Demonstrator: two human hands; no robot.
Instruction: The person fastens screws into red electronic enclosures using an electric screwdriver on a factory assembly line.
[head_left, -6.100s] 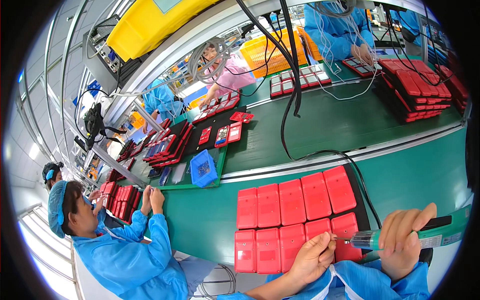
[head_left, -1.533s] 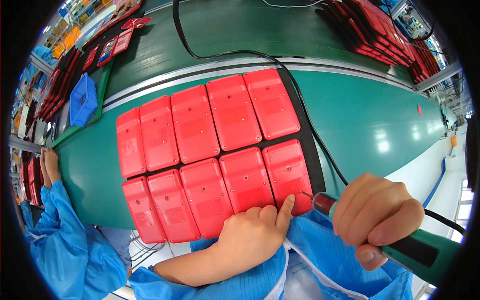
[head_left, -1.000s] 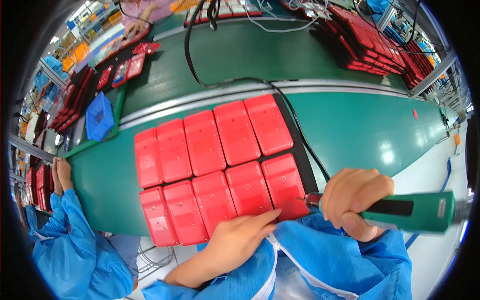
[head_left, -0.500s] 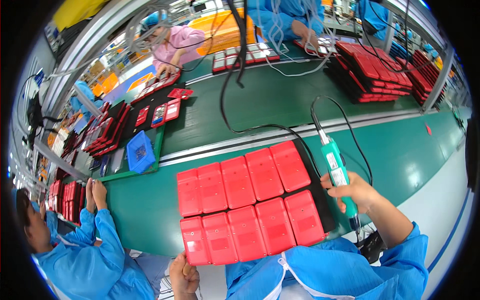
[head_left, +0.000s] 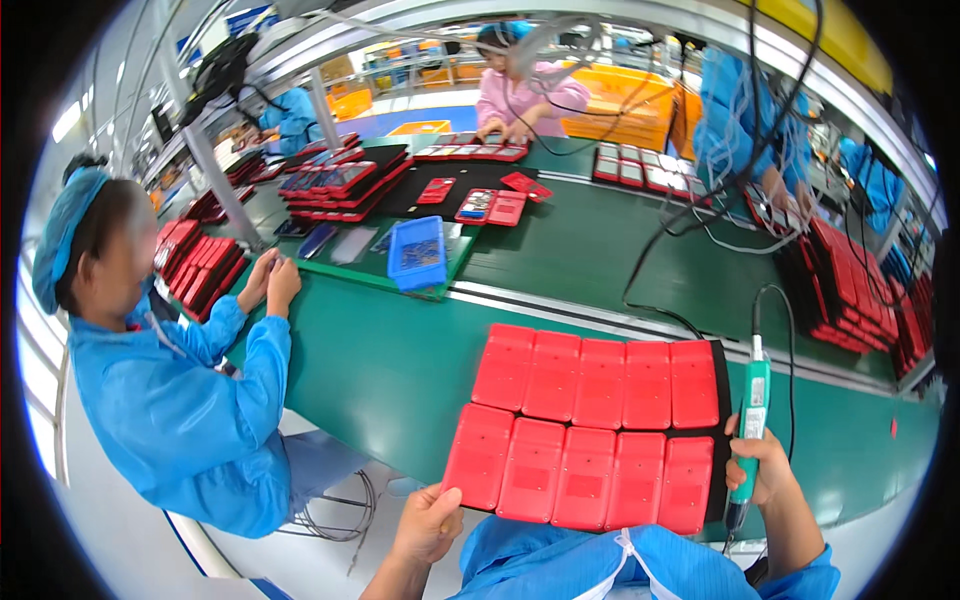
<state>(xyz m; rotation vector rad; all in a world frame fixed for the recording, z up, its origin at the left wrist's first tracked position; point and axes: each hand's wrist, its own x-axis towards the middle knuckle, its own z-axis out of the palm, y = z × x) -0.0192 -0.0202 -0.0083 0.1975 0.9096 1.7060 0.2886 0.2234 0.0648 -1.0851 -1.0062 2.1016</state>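
A black tray [head_left: 722, 385] carries two rows of red plastic casings [head_left: 598, 385] with small holes at their corners. My left hand [head_left: 430, 522] is closed on the tray's near left corner, thumb on top beside the end casing. In my right hand [head_left: 762, 466] is a green electric screwdriver [head_left: 755, 405], upright with its tip down and its cable looping from the top. The fingers of that hand come close to the tray's right edge; whether they touch it I cannot tell. The tray's near edge lies over the front of the green bench [head_left: 350, 345].
On my left sits a co-worker in blue [head_left: 180, 400], hands together over the bench. A blue bin [head_left: 417, 253] of small parts stands beyond. Stacks of red-filled trays [head_left: 845, 285] stand at the far right. Black cables [head_left: 650, 250] hang ahead. Another person in pink [head_left: 530, 100] works across.
The view has swung left, so the bench and tray appear farther right. My left hand's thumb now lies over the tray corner. The screwdriver stays in my right hand, now more upright.
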